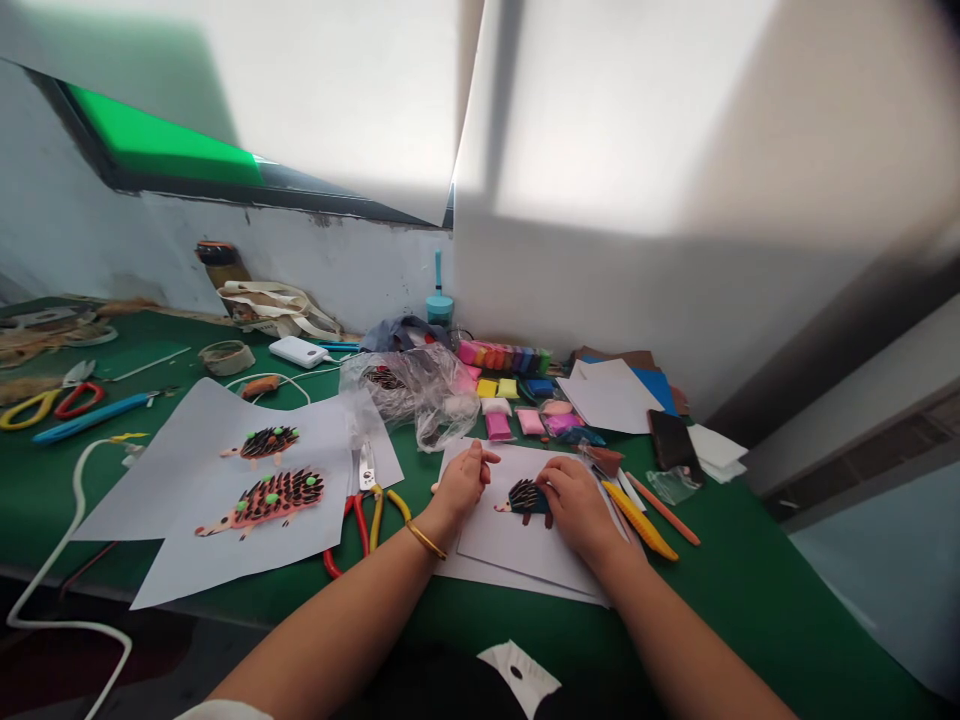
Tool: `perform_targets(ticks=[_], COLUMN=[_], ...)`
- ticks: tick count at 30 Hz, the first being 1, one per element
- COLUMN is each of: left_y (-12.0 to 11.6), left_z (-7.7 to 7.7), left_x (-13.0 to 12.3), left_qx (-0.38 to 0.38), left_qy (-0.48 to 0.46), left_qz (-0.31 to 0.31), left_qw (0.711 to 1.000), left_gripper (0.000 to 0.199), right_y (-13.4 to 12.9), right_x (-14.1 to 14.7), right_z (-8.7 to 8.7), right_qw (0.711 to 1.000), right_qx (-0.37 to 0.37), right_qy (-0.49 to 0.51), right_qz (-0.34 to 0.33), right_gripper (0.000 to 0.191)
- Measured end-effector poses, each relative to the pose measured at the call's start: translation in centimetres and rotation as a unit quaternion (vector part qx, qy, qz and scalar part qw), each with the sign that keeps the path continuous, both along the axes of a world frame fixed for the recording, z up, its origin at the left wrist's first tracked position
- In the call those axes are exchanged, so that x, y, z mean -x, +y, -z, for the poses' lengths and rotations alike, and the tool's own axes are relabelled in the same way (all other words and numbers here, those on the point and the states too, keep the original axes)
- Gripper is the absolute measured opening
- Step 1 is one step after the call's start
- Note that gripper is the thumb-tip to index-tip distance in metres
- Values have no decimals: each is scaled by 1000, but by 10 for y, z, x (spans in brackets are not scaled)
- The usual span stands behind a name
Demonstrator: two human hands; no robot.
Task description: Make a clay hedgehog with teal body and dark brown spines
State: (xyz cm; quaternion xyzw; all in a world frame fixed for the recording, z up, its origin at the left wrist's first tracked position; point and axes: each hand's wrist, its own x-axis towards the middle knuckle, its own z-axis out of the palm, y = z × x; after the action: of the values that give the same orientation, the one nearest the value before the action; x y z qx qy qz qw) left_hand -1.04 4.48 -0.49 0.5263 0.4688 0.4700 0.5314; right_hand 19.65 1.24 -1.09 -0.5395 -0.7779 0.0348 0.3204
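Note:
A small hedgehog figure (525,497) with dark spines, a blue body and brown feet lies on white paper (510,566). My right hand (574,497) is over its right end, with thumb and fingertips pinched together at the spines; whatever is between them is too small to make out. Left of the figure, my left hand (465,482) rests at the paper's upper left, its fingers curled together, and its contents are hidden. Two pink hedgehogs with dark spines and green dots, a large one (274,497) and a smaller one (268,443), lie on sheets at the left.
Red-and-yellow scissors (367,500) lie beside my left forearm. A yellow cutter (640,520) and an orange stick (664,508) are right of the paper. Behind are clay packets (498,425), a plastic bag (420,385) and a dark phone-like object (674,440). A white cable (75,500) runs at far left.

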Motion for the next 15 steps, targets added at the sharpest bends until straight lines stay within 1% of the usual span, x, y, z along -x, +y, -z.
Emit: perform_targets(ticks=[3,6,8,10,12,15], left_y=[0,-3,-6,-9,-12,-16], left_z=[0,-7,-14,-21,-26,-28], left_x=[0,1,2,4,4,2], left_qx=[25,63,108,153,177,172], left_qy=[-54,-127,-203,-267,-294,-289], left_qz=[10,23,54,99,139,193], left_qw=[998,990,972,946,929,922], left_gripper=[61,64,68,71,75,79], right_y=[0,1,0,-3,-8,-16], right_x=[1,0,-1,0,3,14], right_z=[1,0,-2,-6,-13,-24], right_qw=[1000,1000,999,997,994,991], right_qx=[-3,-11,-29,-59,-90,-103], right_qy=[-7,-1,16,40,56,44], right_qz=[2,-2,-4,-9,-24,-72], right_gripper=[17,17,16,16,18,19])
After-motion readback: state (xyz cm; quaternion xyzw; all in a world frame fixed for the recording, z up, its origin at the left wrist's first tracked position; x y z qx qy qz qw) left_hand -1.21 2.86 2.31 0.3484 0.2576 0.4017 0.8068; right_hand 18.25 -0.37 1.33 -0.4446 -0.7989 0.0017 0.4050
